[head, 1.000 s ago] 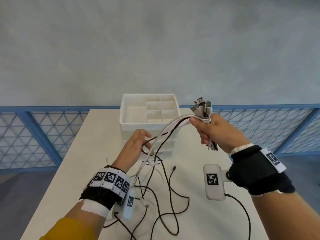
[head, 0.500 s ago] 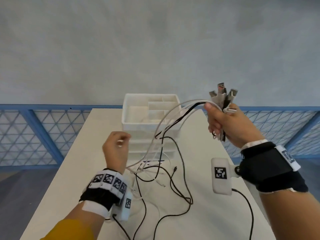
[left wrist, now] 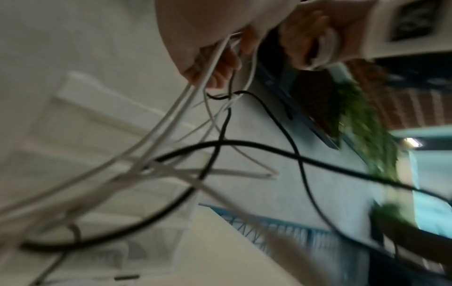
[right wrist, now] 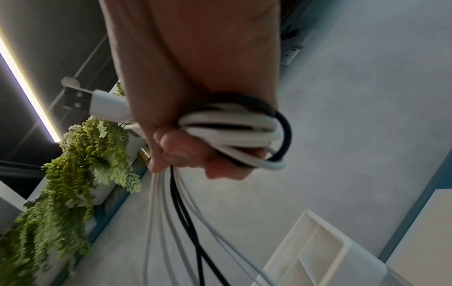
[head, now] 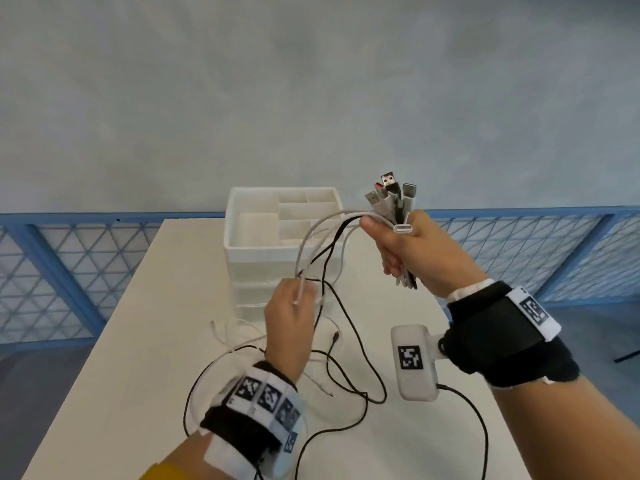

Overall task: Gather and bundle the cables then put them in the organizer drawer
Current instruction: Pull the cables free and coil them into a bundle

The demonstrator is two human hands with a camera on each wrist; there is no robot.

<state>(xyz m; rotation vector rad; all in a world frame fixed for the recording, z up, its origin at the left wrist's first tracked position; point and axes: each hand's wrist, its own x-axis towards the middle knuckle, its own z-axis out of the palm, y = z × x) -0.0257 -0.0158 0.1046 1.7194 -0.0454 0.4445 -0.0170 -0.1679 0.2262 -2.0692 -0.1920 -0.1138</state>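
My right hand (head: 405, 247) is raised to the right of the white organizer (head: 256, 256) and grips a bundle of black and white cables (right wrist: 234, 133). Their USB plugs (head: 389, 199) stick up above the fist. From that fist the cable strands (head: 322, 244) arc down and left to my left hand (head: 294, 313), which pinches the white strands (left wrist: 210, 63) in front of the organizer's drawers. The loose cable tails (head: 346, 375) trail over the table (head: 145, 341) below both hands. The organizer's top tray is divided into several compartments and looks bare.
The white table runs forward to a blue mesh railing (head: 69, 268) and a grey wall. Wrist-camera housings and their black lead (head: 478, 420) hang near the table's right side. Green hanging plants (right wrist: 80, 154) show in the right wrist view.
My left hand has moved right and up along the strands, closer to the right hand. The right hand has turned so the plugs point more upright. The tails on the table have shifted.
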